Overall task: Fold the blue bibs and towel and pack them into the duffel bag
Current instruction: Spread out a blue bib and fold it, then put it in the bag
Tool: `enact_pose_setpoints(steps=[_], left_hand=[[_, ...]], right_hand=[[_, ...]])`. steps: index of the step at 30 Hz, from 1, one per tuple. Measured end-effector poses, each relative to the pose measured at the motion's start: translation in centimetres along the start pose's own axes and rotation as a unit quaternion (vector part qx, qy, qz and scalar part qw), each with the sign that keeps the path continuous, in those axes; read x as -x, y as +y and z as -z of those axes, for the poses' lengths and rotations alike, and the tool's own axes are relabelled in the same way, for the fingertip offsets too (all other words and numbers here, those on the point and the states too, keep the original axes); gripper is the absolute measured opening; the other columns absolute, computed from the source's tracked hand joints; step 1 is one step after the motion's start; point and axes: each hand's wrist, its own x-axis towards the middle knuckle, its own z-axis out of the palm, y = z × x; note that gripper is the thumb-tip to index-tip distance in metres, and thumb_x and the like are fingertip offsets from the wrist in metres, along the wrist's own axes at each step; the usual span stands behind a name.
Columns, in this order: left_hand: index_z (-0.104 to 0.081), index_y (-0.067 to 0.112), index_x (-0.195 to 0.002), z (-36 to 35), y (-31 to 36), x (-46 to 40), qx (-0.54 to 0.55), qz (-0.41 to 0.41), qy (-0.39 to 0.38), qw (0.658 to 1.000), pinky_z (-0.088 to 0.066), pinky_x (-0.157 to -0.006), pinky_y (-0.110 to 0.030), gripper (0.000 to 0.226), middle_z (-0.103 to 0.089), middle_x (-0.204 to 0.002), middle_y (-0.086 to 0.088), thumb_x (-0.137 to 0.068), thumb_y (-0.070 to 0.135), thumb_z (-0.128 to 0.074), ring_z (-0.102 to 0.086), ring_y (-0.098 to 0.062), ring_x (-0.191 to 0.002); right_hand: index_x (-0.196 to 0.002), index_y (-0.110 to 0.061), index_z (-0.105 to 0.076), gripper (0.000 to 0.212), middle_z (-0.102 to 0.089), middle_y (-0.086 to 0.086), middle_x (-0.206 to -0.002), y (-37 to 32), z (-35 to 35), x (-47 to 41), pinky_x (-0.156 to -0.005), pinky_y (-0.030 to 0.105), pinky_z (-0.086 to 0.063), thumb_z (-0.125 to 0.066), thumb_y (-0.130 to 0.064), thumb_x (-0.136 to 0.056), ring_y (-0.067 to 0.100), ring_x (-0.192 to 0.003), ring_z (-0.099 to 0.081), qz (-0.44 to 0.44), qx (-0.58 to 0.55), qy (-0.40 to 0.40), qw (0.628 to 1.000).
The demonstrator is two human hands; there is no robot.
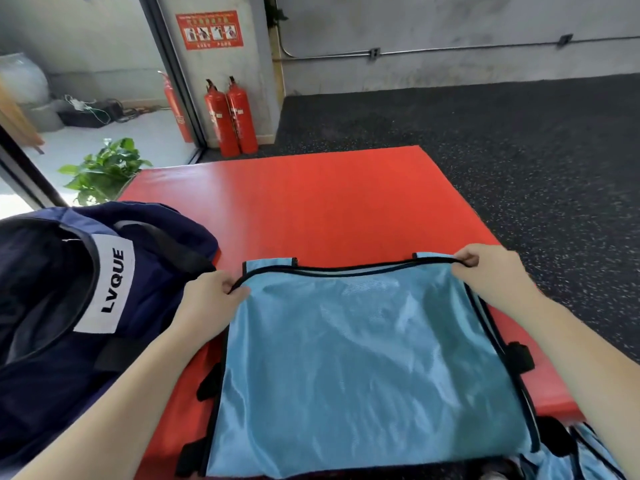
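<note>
Red mat (329,202) on dark speckled floor carries a light-blue bib (363,358), spread flat between both grips. Left hand (211,292) pinches its black-trimmed far edge at one corner, right hand (485,268) the other. Just outside the left grip sits an open navy duffel bag (69,306).

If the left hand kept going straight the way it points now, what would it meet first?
The left hand pinches the blue bib's far left corner and points right and slightly away. Going straight on, it would likely slide along the bib's black-trimmed top edge toward the right hand; depth is uncertain.
</note>
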Motion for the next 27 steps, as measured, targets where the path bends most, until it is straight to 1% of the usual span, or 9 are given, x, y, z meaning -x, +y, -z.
enact_pose_setpoints(steps=[2,5,7,11,14,16,20,23,27], left_hand=[[-0.062,0.006,-0.080,0.4,0.9,0.1,0.024,-0.009,0.037,0.999,-0.039,-0.059,-0.030,0.027,-0.061,-0.068,-0.010,-0.090,0.031,-0.067,-0.054,-0.027,-0.066],[-0.067,0.011,-0.086,0.2,1.9,-0.3,0.067,-0.006,0.077,0.995,-0.040,-0.063,-0.020,0.022,-0.069,-0.077,-0.009,-0.093,0.031,-0.065,-0.061,-0.027,-0.078],[-0.068,0.014,-0.089,-0.5,1.8,-0.7,0.076,0.008,0.065,0.995,-0.040,-0.060,-0.020,0.017,-0.069,-0.077,-0.004,-0.093,0.030,-0.065,-0.062,-0.024,-0.078],[-0.070,0.017,-0.107,-1.6,0.9,-1.3,0.066,0.038,0.007,0.997,-0.041,-0.065,-0.025,0.022,-0.068,-0.090,0.009,-0.090,0.031,-0.068,-0.062,-0.013,-0.083],[-0.069,0.017,-0.105,-1.9,1.0,-1.4,0.050,0.029,0.016,0.998,-0.036,-0.058,-0.017,0.016,-0.067,-0.085,0.011,-0.090,0.022,-0.064,-0.058,-0.006,-0.075],[-0.070,0.017,-0.104,-1.9,1.1,-1.4,0.048,0.022,0.036,0.998,-0.035,-0.059,-0.017,0.014,-0.069,-0.086,0.008,-0.092,0.019,-0.063,-0.057,-0.007,-0.074],[-0.065,0.021,-0.105,-1.7,1.3,-0.7,0.134,0.021,0.075,0.988,-0.043,-0.063,-0.020,0.012,-0.068,-0.091,0.008,-0.094,0.018,-0.063,-0.062,-0.008,-0.077],[-0.062,0.022,-0.112,-1.9,1.4,-0.5,0.121,0.002,0.050,0.991,-0.040,-0.067,-0.014,0.017,-0.065,-0.096,0.013,-0.095,0.021,-0.065,-0.061,-0.005,-0.084],[-0.063,0.019,-0.121,-2.1,1.9,-0.1,0.024,-0.068,0.050,0.996,-0.043,-0.089,-0.032,0.029,-0.059,-0.112,0.004,-0.093,0.026,-0.064,-0.057,-0.021,-0.110]], right_hand=[[-0.092,-0.024,-0.072,0.006,-0.062,-0.015,-0.080,-0.8,0.6,-0.1,-0.074,0.023,-0.038,-0.068,-0.020,-0.090,0.009,-0.080,-0.059,0.004,-0.040,0.052,0.998],[-0.094,-0.025,-0.071,0.007,-0.067,-0.011,-0.085,-1.1,0.3,-0.6,-0.077,0.023,-0.040,-0.067,-0.021,-0.091,0.010,-0.083,-0.061,0.007,-0.083,0.088,0.993],[-0.097,-0.024,-0.069,0.005,-0.069,-0.005,-0.092,-0.4,-0.5,-1.1,-0.079,0.024,-0.038,-0.068,-0.023,-0.092,0.013,-0.087,-0.060,-0.001,-0.062,0.060,0.996],[-0.106,-0.024,-0.065,0.023,-0.062,-0.004,-0.099,1.1,-1.6,-1.5,-0.080,0.027,-0.039,-0.073,-0.037,-0.090,0.015,-0.093,-0.055,-0.028,0.003,-0.041,0.999],[-0.098,-0.027,-0.069,0.011,-0.065,-0.005,-0.094,1.3,-1.4,-1.5,-0.073,0.026,-0.038,-0.073,-0.034,-0.090,0.014,-0.091,-0.058,-0.023,-0.020,-0.016,0.999],[-0.093,-0.028,-0.072,0.002,-0.068,-0.007,-0.090,1.5,-1.2,-1.4,-0.071,0.021,-0.037,-0.071,-0.028,-0.091,0.011,-0.089,-0.060,-0.012,-0.042,0.014,0.999],[-0.098,-0.024,-0.074,0.008,-0.071,-0.008,-0.093,2.0,-1.2,-1.5,-0.081,0.024,-0.038,-0.071,-0.026,-0.091,0.011,-0.090,-0.062,-0.013,-0.063,0.045,0.997],[-0.100,-0.025,-0.071,0.010,-0.070,-0.006,-0.096,2.2,-1.5,-1.4,-0.081,0.026,-0.039,-0.071,-0.030,-0.092,0.014,-0.094,-0.063,-0.006,-0.035,0.023,0.999],[-0.117,-0.022,-0.065,0.027,-0.064,-0.001,-0.115,1.3,-1.8,-0.7,-0.095,0.039,-0.047,-0.066,-0.034,-0.093,0.022,-0.110,-0.057,0.047,0.035,0.030,0.998]])
